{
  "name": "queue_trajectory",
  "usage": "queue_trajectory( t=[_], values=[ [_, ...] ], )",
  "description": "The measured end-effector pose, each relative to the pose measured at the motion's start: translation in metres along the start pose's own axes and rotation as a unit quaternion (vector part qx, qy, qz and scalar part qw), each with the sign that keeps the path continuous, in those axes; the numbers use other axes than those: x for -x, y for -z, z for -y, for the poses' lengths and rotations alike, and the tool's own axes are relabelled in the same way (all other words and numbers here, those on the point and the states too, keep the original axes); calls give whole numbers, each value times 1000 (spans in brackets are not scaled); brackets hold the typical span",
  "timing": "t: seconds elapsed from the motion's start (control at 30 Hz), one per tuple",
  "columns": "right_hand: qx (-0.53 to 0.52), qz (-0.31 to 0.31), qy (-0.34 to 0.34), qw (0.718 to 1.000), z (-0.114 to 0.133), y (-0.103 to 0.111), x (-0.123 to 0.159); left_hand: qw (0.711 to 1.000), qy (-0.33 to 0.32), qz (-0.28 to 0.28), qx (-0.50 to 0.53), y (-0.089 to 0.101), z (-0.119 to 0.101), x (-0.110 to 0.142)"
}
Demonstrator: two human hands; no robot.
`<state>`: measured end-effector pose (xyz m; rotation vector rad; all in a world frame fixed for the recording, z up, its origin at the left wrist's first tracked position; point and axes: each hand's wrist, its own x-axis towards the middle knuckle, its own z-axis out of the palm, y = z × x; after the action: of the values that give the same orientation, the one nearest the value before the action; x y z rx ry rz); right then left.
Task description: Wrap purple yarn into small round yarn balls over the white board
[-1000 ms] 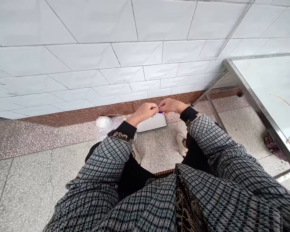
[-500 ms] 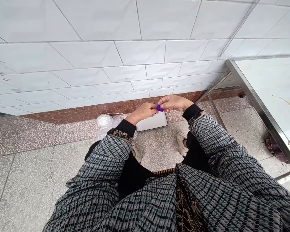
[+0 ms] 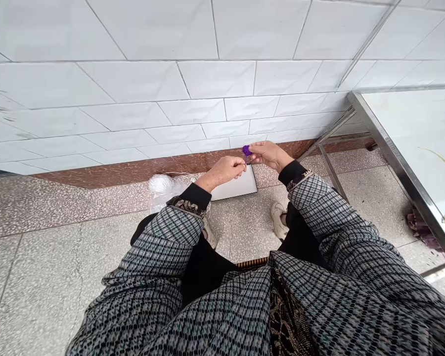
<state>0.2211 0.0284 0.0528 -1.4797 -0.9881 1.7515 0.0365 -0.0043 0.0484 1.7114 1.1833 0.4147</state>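
Note:
Between my hands is a small purple piece that looks knitted or crocheted, with a thin purple strand running down from it. My right hand pinches the purple piece at its edge between thumb and fingers. Lower and to the left, my left hand is closed round the bottom of the strand. Its fingertips hide the strand's end. Below both hands a white box or board lies on the floor.
Left of the white box, white yarn sits in clear plastic on the speckled floor. A white tiled wall rises ahead. At right stands a metal-edged table with a yellow strand on it. My shoes flank the box.
My right hand has lifted slightly with the purple piece. A strand now shows between the two hands, which were close together at the piece before.

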Motion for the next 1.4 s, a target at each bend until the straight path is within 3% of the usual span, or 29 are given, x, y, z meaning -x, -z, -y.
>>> queue_trajectory(
  t=[0.17,0.27,0.33,0.43,0.53,0.6,0.73,0.83,0.93,1.1,1.4],
  values=[
    [-8,135,12,991,3,8,2,999,33,11,-3,1,1,-1],
    [67,213,15,975,4,10,5,999,45,20,-14,3,2,-2],
    [147,230,5,962,4,10,9,998,46,15,-37,4,2,-3],
    [270,214,-19,939,3,5,12,997,47,6,-60,5,1,-2],
    [338,143,-29,930,-1,-2,9,998,43,8,-47,3,0,-1],
    [300,75,-19,951,-3,-6,5,999,33,7,-28,0,-2,-1],
    [96,-4,8,995,-4,-7,0,1000,24,5,6,-2,-4,1],
    [24,33,-10,999,0,-6,3,999,35,-7,0,-2,-4,1],
    [64,64,-14,996,3,-8,7,998,36,-9,-49,0,-1,0],
    [118,57,1,991,3,-15,12,992,6,1,-127,1,7,-1],
    [129,55,8,990,3,-22,15,994,9,-14,-110,4,11,-3]
  ],
)
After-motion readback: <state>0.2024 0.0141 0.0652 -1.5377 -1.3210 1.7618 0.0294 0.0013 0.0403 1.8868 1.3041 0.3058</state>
